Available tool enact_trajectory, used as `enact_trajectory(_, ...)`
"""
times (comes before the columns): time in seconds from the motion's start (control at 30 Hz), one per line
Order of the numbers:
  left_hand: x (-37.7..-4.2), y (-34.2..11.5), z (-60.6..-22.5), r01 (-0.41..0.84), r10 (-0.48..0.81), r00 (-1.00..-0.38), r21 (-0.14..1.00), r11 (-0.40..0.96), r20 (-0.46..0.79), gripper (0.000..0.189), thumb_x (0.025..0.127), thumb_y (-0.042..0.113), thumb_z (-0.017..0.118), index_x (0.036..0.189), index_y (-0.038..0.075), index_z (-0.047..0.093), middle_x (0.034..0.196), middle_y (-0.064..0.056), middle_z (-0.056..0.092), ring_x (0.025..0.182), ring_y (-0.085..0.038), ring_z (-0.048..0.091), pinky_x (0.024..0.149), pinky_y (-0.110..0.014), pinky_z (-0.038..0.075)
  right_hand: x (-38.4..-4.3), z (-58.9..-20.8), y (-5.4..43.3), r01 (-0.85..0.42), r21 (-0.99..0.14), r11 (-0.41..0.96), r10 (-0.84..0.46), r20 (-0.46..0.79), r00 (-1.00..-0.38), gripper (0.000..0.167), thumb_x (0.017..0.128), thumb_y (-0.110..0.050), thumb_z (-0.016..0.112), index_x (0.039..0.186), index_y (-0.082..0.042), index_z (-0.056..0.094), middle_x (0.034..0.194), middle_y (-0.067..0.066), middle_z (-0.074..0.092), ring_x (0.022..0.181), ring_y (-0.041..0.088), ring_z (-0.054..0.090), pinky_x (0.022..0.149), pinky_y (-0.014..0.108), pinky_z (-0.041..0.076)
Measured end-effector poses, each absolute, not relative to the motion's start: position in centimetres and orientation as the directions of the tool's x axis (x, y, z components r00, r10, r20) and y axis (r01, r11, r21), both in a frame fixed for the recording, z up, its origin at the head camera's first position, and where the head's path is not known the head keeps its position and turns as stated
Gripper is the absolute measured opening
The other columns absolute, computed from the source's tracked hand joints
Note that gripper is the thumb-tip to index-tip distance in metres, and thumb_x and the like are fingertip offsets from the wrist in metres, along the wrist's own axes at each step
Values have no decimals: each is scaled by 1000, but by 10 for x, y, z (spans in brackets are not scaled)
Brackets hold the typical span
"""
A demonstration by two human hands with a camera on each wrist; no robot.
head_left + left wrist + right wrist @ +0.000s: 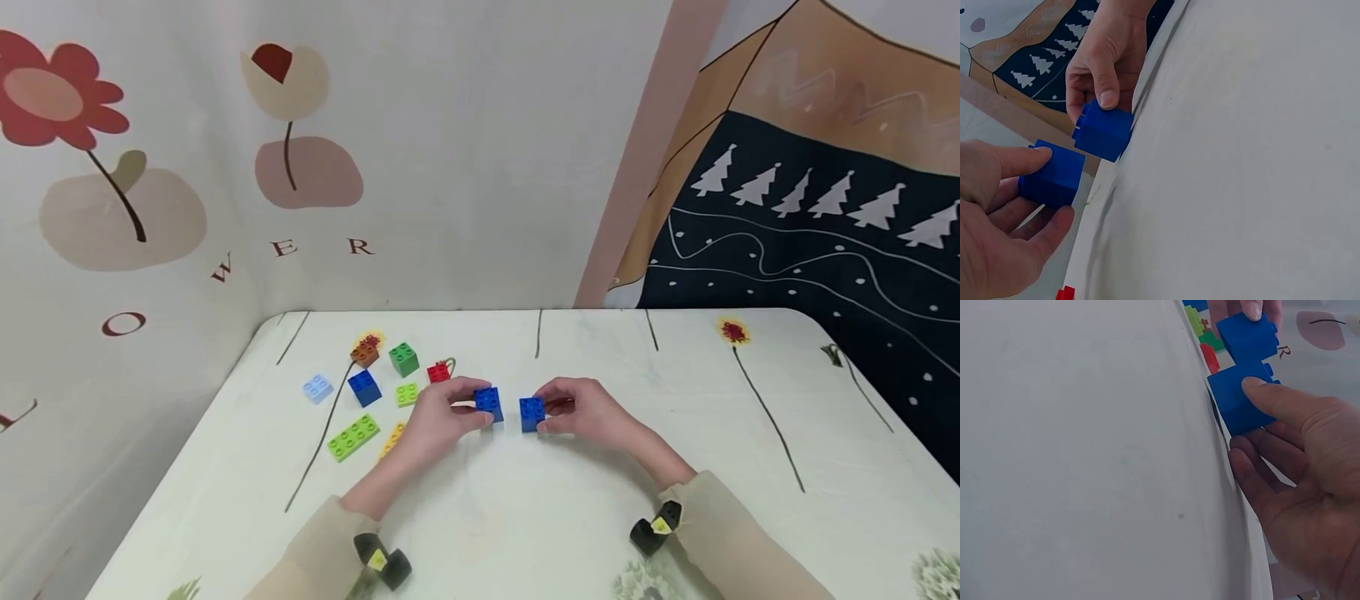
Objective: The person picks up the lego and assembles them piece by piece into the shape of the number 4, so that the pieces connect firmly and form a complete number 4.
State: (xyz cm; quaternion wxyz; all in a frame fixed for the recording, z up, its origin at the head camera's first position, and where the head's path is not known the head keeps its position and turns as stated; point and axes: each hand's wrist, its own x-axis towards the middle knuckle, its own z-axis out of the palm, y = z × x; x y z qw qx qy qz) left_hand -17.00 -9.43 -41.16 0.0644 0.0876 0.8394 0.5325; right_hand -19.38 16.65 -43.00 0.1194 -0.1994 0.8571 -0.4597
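Observation:
Two blue toy building blocks are held side by side with a small gap between them in the head view. My left hand (441,411) pinches the left blue block (488,403) between thumb and fingers. The right blue block (532,413) is gripped by my right hand (588,410), thumb on its near side. In the left wrist view, the left hand's block (1055,174) shows a smooth side, with its studs pointing away. From the right wrist, the right hand's block (1241,397) overlaps the other one behind it.
Left of the hands lie several loose blocks: orange-brown (364,354), green (403,359), red (438,372), dark blue (364,387), light blue (317,388), small lime (407,394), long lime (353,437) and yellow (392,439), partly behind the left arm. A white flower-patterned cloth (510,517) covers the table.

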Motion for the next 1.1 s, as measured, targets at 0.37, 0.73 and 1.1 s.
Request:
enact_trajectory(0.37,-176,-80,-404,148,325,-945,931,335,33,41,91,5,78,131,6,68,127,-11,69,110,-27,69,92,-34,57,-194,-431,166,-256,-843,474,-458,13,-889,33,86,-10,84,115,-1,72,106,4,72,95,19,67,88,34,57)
enact_trajectory(0.73,-178,-73,-403,141,338,-941,944,298,34,41,91,5,78,131,6,68,125,-9,69,111,-27,68,94,-35,57,-193,-433,166,-241,-851,466,-448,8,-894,32,85,-9,84,114,-1,72,105,4,71,95,19,68,86,32,57)
enact_trajectory(1.1,-179,-61,-409,148,379,-924,958,245,46,38,90,4,78,127,4,70,122,-13,71,109,-31,69,89,-32,58,-194,-436,165,-246,-854,458,-446,19,-895,32,85,-10,85,112,-1,72,105,4,73,95,19,68,87,32,57)
